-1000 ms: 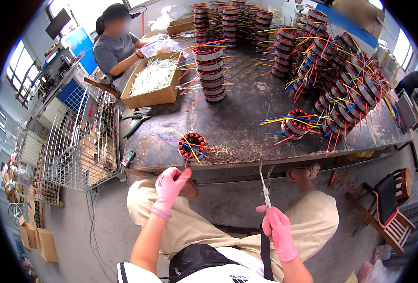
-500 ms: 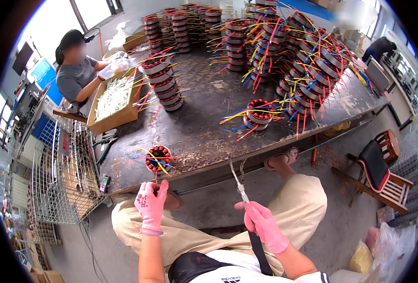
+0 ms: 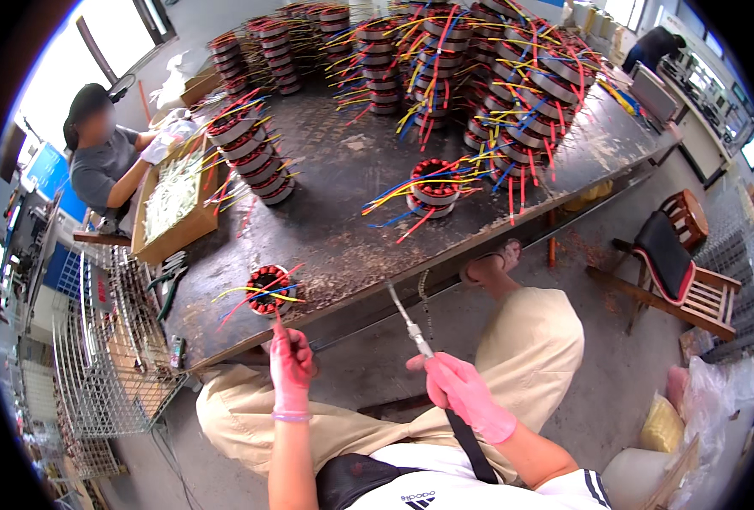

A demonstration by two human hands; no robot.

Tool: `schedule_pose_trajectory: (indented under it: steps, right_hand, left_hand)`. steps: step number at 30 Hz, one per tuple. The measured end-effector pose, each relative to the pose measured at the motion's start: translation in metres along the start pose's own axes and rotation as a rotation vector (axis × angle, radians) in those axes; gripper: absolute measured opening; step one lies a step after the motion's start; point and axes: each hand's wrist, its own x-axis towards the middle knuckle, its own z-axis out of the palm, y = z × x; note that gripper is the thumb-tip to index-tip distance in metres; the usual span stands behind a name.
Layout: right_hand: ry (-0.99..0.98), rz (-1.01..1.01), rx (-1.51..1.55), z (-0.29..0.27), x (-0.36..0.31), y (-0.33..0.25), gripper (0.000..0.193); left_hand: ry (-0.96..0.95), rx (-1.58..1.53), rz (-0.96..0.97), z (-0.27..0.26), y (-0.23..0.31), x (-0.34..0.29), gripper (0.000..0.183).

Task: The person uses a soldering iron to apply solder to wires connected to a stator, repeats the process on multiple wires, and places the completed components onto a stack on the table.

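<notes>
A motor stator [image 3: 269, 290] with a red-toothed ring and loose red, yellow and blue wires lies near the front left edge of the table [image 3: 334, 246]. Just below it, my pink-gloved left hand [image 3: 292, 365] has its fingers together at the end of a red wire from the stator. My right hand [image 3: 466, 391], gloved in pink too, is wrapped round a slim silver-white tool [image 3: 409, 323] with a metal fitting. Its tip reaches up to the table edge. Below that hand runs a black strap [image 3: 472, 446]; how it joins the tool is hidden.
Another stator [image 3: 435, 188] stands mid-table. Stacked stators [image 3: 253, 157] rise at left, with denser stacks [image 3: 534, 110] at back right. A box of white sleeves [image 3: 177, 208] sits by a seated co-worker [image 3: 105, 153]. Pliers [image 3: 169, 289], a wire cage [image 3: 105, 340] and a chair [image 3: 670, 255] are around.
My left hand has moved up and right relative to the table, its fingers now at the red wire. The near stator's wires lie differently. The whole view has shifted; my right hand keeps its grip.
</notes>
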Motion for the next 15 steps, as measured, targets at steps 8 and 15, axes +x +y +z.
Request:
schedule_pose_trajectory:
  steps: [8, 15]
  right_hand:
    - [0.036, -0.018, -0.027, 0.005, 0.002, 0.005, 0.037]
    - [-0.008, -0.002, -0.033, 0.004, 0.005, 0.006, 0.034]
  left_hand:
    - [0.233, 1.621, 0.882, 0.027, 0.044, -0.025, 0.025]
    - [-0.068, -0.084, 0.043, -0.009, 0.007, 0.005, 0.022]
